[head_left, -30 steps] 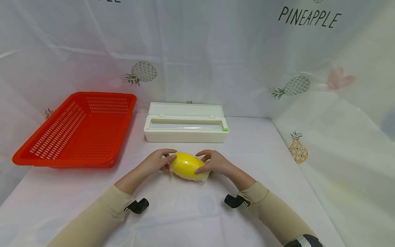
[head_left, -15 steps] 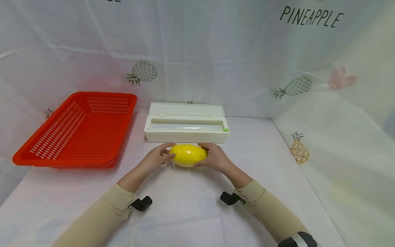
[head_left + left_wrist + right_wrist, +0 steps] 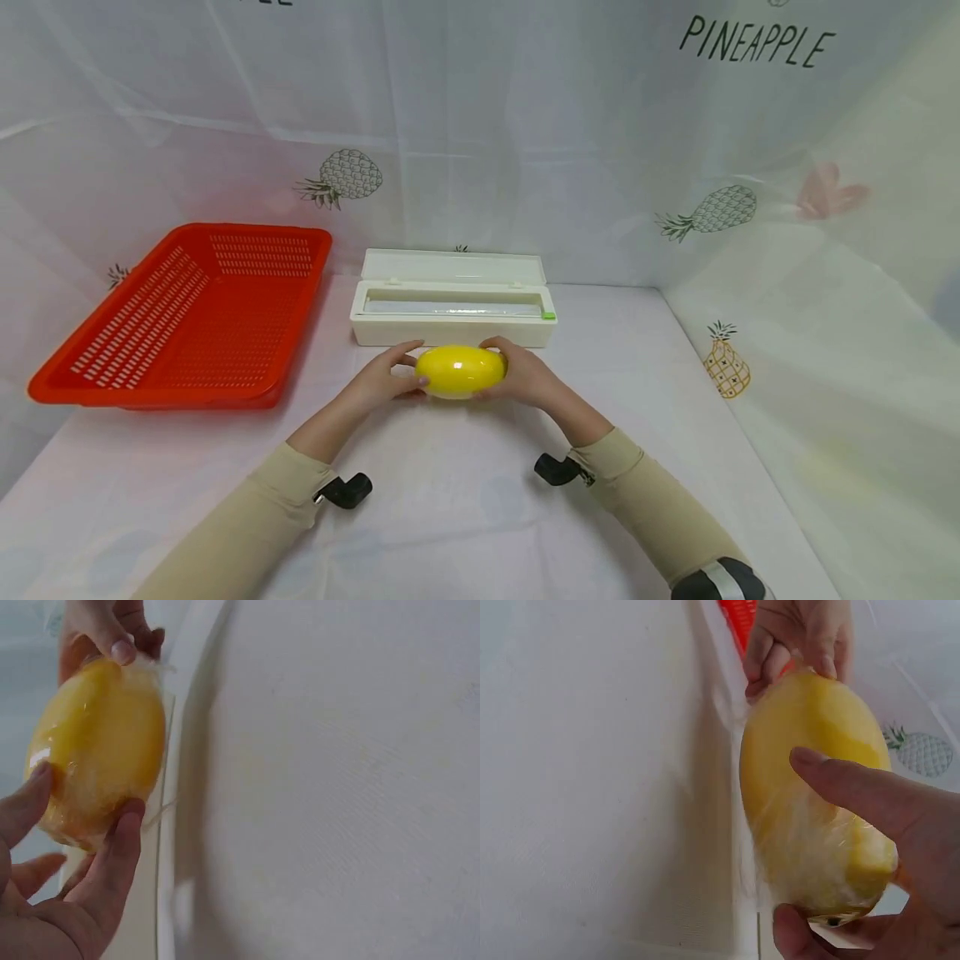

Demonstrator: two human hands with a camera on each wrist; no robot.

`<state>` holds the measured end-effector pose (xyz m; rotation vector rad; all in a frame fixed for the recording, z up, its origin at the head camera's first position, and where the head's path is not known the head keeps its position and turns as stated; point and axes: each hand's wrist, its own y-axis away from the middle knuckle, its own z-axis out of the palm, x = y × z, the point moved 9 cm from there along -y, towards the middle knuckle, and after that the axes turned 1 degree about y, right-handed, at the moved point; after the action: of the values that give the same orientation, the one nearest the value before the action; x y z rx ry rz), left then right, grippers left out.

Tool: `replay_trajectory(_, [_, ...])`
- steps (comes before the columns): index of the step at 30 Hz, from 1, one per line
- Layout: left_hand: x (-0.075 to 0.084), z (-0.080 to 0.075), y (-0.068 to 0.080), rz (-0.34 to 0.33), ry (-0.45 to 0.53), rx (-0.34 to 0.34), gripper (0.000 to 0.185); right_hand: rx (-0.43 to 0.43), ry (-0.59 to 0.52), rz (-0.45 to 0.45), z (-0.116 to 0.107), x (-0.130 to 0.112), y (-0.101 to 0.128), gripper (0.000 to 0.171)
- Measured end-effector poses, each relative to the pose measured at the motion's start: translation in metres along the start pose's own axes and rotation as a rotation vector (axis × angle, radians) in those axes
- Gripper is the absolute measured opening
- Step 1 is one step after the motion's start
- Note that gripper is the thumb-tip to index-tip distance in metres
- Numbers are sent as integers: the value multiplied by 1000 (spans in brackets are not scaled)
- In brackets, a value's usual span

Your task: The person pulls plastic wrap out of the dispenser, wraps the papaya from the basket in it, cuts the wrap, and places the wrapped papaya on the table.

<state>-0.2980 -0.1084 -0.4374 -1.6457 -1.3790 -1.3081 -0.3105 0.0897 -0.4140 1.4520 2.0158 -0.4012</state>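
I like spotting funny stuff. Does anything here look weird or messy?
Only a little: the yellow mango, held between the left hand and right hand, wears clear film that bunches in wrinkles at its ends. The white wrap dispenser box sits with its lid open.

From the head view we look forward and down over the table, far enough back to take in both forearms, the red basket at left, the white cling-film dispenser in the middle and the pineapple-print sheet behind. Our left wrist view sits very close by the left hand, facing along it toward the yellow wrapped fruit, with the dispenser's pale side filling the rest. Our right wrist view is equally near the right hand, facing back the other way across the same fruit. All three views share the fruit and both hands; the right wrist view also catches a corner of the basket
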Motion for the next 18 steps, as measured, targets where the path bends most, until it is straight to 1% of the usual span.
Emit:
replay_trajectory(2, [1, -2, 0, 27, -49, -3, 72, 9, -50, -9, -1, 1, -2, 81])
replay_trajectory(4, [1, -3, 0, 31, -99, 2, 72, 11, -117, 9, -2, 5, -2, 76])
replay_trajectory(5, [1, -3, -1, 34, -104, 1, 70, 11, -156, 23, -3, 7, -2, 72])
replay_trajectory(7, [-2, -4, -2, 7, -99, 6, 65, 12, -236, 50, -3, 11, -2, 63])
replay_trajectory(9, [-6, -5, -4, -38, -103, 20, 62, 10, -307, 72, -3, 16, -4, 55])
replay_trajectory(11, [-11, -6, -8, -75, -89, 33, 60, 1, -362, 82, -2, 20, -7, 49])
replay_trajectory(13, [-17, -5, -12, -110, -49, 30, 58, -11, -401, 94, 1, 25, -10, 47])
replay_trajectory(16, [-22, -4, -18, -140, 12, 19, 59, -32, -451, 111, 5, 31, -14, 47])
replay_trajectory(18, [-24, -3, -22, -138, 36, 0, 60, -44, -480, 117, 7, 34, -15, 48])
